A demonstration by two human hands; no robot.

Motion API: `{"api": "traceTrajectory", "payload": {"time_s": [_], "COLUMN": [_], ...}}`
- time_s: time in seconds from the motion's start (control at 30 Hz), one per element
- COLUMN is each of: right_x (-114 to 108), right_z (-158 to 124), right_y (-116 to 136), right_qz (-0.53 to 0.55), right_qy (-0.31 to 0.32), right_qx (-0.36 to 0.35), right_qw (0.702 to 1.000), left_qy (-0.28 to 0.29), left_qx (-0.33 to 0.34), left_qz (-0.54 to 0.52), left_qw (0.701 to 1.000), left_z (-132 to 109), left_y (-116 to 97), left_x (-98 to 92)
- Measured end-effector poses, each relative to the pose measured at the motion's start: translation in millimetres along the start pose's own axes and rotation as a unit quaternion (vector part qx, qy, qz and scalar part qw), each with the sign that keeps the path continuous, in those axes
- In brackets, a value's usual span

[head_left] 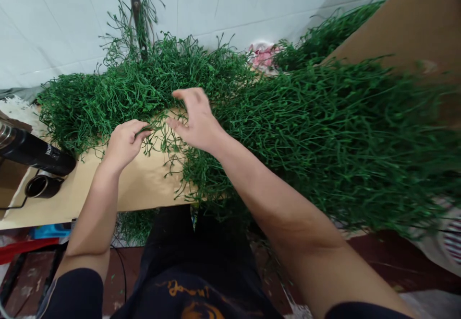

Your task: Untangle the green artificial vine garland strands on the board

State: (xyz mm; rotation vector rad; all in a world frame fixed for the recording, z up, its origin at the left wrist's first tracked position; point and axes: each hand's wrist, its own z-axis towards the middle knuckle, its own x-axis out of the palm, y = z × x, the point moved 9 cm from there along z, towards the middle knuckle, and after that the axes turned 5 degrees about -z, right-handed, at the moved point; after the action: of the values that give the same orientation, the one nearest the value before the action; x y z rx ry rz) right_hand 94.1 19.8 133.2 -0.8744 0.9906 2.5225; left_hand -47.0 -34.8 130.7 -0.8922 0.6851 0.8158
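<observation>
a: what sits nearest?
b: a dark shirt point(201, 285) with orange print, at the bottom of the view. its wearer's bare forearms point(277, 204) reach forward over a tan board point(144, 184).
a: and the left hand point(126, 141)?
b: it pinches a few thin green stems point(155, 125) between thumb and fingers, above the board. their far ends point toward the other hand.
a: so what is the right hand point(197, 117) doing?
b: its fingers are bent and apart, the thumb away from them, with some blur. the thumb tip is close to the stems; whether it touches them, one cannot tell.
a: what lies around the hands?
b: loose sprigs point(173, 144) on the board, just under and between them. behind the left hand, a green heap point(144, 84) spreads along the wall point(198, 7). a bigger pile point(342, 136) fills the right side, its strands running mostly sideways, and the right forearm crosses in front of it.
a: farther out?
b: at the left edge, a black flask point(36, 148) with white lettering, and a dark cup point(42, 186) just beside it. at the back, a dark strip point(139, 29) rises from the heap, and a pink and white cloth point(265, 57) shows between the greens. a brown panel point(406, 26) slants at the upper right.
</observation>
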Motion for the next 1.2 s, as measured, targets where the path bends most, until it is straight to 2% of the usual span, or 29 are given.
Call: {"api": "traceTrajectory", "payload": {"time_s": [0.1, 0.17, 0.33, 0.43, 0.53, 0.67, 0.77, 0.9, 1.0, 1.2], "right_x": [23.2, 26.2, 15.6, 11.0, 11.3, 14.6, 10.9, -0.9, -6.1, -14.8], "right_z": [2.0, 0.1, -5.2, -6.2, -9.5, -20.3, -29.3, -35.1, -38.0, -44.3], "right_y": [13.1, 13.7, -6.0, -13.8, -11.1, 13.8, 29.4, 30.8, 28.4, 32.2], "right_qz": [0.057, 0.105, 0.215, 0.265, 0.292, 0.272, 0.252, 0.234, 0.225, 0.212], "right_qy": [0.122, 0.142, 0.105, 0.080, 0.077, 0.124, 0.127, 0.091, 0.086, 0.061], "right_qx": [0.012, 0.043, 0.131, 0.155, 0.168, 0.127, 0.096, 0.092, 0.082, 0.042], "right_qw": [0.991, 0.983, 0.962, 0.948, 0.938, 0.946, 0.955, 0.964, 0.967, 0.974], "left_qy": [-0.007, -0.023, -0.012, -0.002, -0.027, -0.054, -0.071, -0.084, -0.080, -0.095], "left_qx": [0.024, 0.014, -0.037, -0.047, -0.034, -0.027, -0.039, -0.065, -0.081, -0.081], "left_qz": [-0.020, -0.021, 0.001, -0.025, -0.012, 0.040, 0.045, -0.022, -0.053, -0.106], "left_qw": [0.999, 0.999, 0.999, 0.999, 0.999, 0.997, 0.996, 0.994, 0.992, 0.986], "left_z": [1.7, 1.8, 0.8, 1.2, 3.0, 9.4, 19.8, 35.5, 42.1, 51.8], "left_y": [-7.5, -2.4, 17.7, 18.2, 15.5, 22.9, 30.6, 36.6, 39.6, 40.2], "left_x": [-5.0, -8.7, -4.3, -0.9, -4.5, -3.5, 0.5, 5.3, 9.9, 18.8]}}
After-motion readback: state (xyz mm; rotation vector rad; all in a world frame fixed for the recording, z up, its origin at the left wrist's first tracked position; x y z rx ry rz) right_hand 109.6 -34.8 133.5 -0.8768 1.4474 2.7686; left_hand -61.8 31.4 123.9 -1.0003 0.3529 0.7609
